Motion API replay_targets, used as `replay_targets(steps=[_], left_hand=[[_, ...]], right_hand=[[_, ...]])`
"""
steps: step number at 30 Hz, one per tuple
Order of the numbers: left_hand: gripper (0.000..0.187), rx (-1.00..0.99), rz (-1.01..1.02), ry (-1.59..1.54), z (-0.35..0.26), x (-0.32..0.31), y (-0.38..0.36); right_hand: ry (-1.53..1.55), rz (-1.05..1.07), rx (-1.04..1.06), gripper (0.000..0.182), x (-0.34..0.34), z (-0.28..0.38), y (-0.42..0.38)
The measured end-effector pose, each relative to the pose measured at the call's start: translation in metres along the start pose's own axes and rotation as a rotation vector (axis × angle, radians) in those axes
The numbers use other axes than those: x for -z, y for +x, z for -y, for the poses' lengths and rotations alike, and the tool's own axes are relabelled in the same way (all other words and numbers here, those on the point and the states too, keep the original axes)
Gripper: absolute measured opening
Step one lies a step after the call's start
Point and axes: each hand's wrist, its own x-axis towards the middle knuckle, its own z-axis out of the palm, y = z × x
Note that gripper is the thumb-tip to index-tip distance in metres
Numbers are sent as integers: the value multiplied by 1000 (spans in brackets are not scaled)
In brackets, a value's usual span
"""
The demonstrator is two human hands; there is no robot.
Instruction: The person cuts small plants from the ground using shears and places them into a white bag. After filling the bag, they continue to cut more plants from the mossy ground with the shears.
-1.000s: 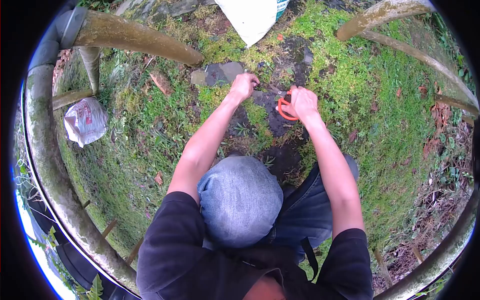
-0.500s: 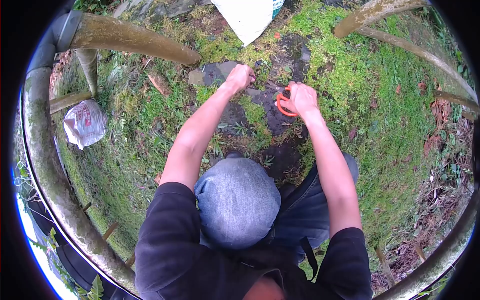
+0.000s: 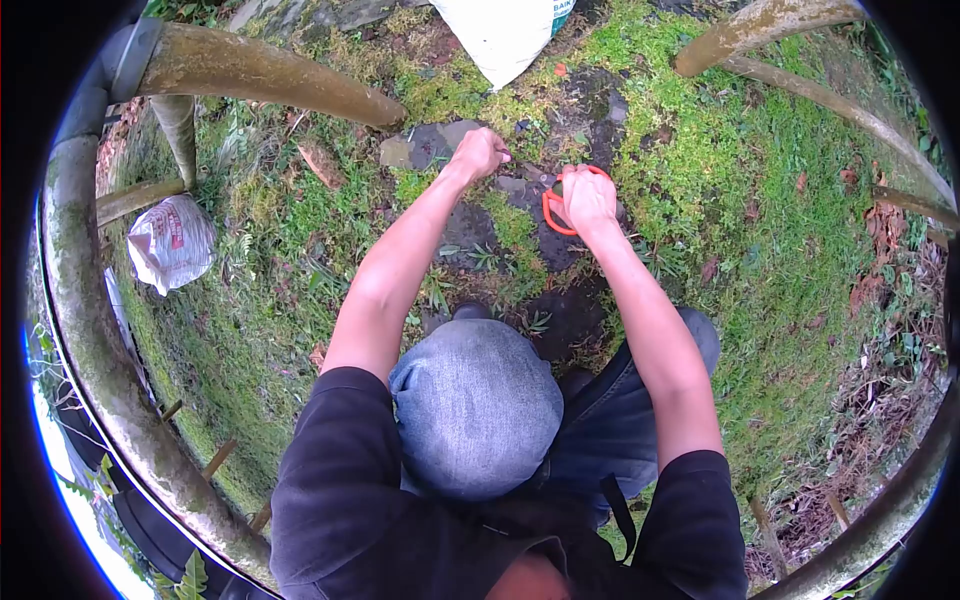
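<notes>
My right hand (image 3: 588, 200) is wrapped round the orange-red handles of a pair of scissors (image 3: 551, 214), whose dark blades point up and left toward my other hand. Just left of the blade tips, my left hand (image 3: 480, 154) is closed with its fingertips pinched together; what lies between them is too small to make out. Both hands are low over mossy ground with dark flat stones (image 3: 470, 228) and small green weeds (image 3: 484, 257).
A white sack (image 3: 503, 40) lies at the top centre. On the left stands another white bag (image 3: 171, 243) with red print. Bamboo poles (image 3: 270, 75) slant in from both upper sides. A brown chunk (image 3: 321, 163) rests on the grass.
My right hand has moved slightly left, bringing the scissors closer to my left hand, and the handles have turned. My left hand has stayed nearly still.
</notes>
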Motion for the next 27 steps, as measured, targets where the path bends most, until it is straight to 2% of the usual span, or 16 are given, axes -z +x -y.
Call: replay_targets(steps=[5, 11, 22, 25, 27], left_hand=[[24, 28, -6, 49, 1, -1, 10], [27, 107, 30, 66, -10, 4, 18], [30, 64, 6, 185, -25, 5, 13], [38, 74, 41, 110, -21, 5, 16], [33, 27, -5, 148, -17, -1, 17]], right_hand=[[3, -36, -132, 53, 6, 10, 2], [-28, -31, 29, 44, -3, 2, 0], [67, 70, -42, 38, -1, 10, 1], [101, 84, -36, 38, -3, 7, 0], [125, 99, -47, 37, -7, 6, 1]])
